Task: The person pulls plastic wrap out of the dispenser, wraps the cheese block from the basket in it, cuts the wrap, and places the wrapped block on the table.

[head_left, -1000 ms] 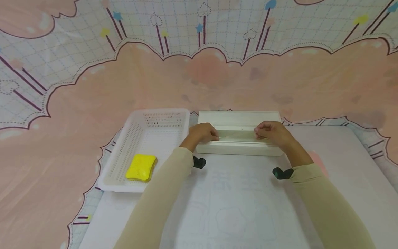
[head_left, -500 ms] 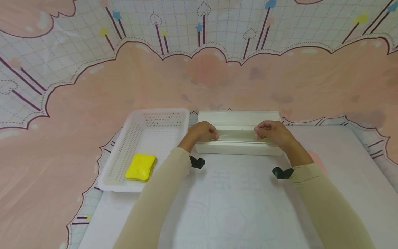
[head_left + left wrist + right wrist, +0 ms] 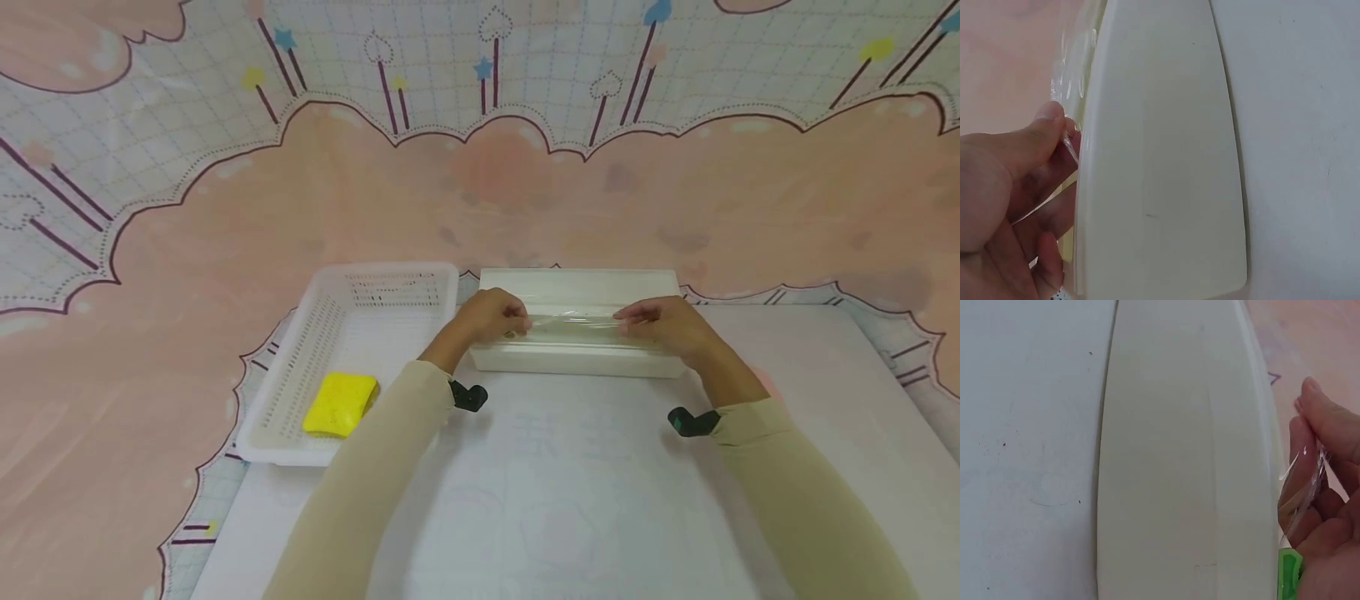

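A long white cling film dispenser (image 3: pixel 577 362) lies at the far side of the white tabletop, its lid tilted back. Clear cling film (image 3: pixel 572 318), shiny and creased, stretches between my two hands over its trough. My left hand (image 3: pixel 491 315) pinches the film near the left end; thumb and finger meet on it in the left wrist view, beside the dispenser's front wall (image 3: pixel 1160 156). Toward the other end, my right hand (image 3: pixel 671 323) holds the film between thumb and forefinger. A green slider (image 3: pixel 1288 573) shows just below that hand in the right wrist view.
Left of the dispenser stands a white perforated plastic basket (image 3: pixel 273 375). A yellow, pillow-shaped object (image 3: pixel 340 404) lies in it. The white tabletop (image 3: pixel 555 483) stretches toward me, and a patterned pink cloth (image 3: pixel 420 204) covers the area behind.
Both hands have lifted slightly and film now shows raised between them. The left hand shifted a little, and the right hand's fingers straightened. Dispenser, basket and yellow object stay put.
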Demonstrator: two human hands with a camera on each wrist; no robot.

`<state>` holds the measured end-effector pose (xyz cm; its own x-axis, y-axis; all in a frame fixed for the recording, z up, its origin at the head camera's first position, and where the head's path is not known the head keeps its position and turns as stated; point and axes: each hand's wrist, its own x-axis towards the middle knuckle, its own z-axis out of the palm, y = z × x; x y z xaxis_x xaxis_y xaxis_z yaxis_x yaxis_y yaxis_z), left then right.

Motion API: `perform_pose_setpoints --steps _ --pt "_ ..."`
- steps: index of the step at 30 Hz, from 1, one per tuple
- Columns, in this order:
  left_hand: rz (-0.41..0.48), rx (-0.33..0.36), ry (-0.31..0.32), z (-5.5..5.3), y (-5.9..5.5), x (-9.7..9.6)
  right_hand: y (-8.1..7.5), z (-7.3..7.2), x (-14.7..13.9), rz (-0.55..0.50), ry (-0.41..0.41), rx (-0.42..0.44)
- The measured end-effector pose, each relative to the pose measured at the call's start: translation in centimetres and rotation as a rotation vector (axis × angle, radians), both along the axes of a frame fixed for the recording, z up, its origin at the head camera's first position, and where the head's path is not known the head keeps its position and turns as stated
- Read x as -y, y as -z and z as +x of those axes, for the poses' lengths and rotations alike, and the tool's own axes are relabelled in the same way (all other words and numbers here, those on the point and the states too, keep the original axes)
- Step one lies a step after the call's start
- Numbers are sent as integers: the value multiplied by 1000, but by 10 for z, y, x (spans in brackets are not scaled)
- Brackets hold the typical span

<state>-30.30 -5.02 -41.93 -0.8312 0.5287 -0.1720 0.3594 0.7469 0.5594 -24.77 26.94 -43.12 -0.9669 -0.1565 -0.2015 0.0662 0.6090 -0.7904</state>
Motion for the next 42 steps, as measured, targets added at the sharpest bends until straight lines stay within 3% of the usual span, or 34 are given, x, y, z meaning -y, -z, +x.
perform_pose_setpoints --steps 3,11,16,19,27,30,36,42 --pt "5 22 -1 -1 1 1 -3 2 -3 -6 14 -4" --pt "-94 35 -20 -7 7 5 -5 4 -8 -118 15 -19" --pt "-121 9 -54 -6 8 2 0 1 -10 -257 4 -7" --pt "-121 2 -40 -6 7 3 3 -1 -10 -327 17 9" --pt "-93 -30 94 -10 5 11 8 -2 -8 -303 62 -8" --pt "-43 -42 122 -10 2 13 7 -1 -7 -304 63 -29" --pt "101 -84 144 -6 -11 9 7 5 -9 -260 37 -136" --pt "93 -16 145 -2 -13 11 9 12 -19 -142 -4 -188"
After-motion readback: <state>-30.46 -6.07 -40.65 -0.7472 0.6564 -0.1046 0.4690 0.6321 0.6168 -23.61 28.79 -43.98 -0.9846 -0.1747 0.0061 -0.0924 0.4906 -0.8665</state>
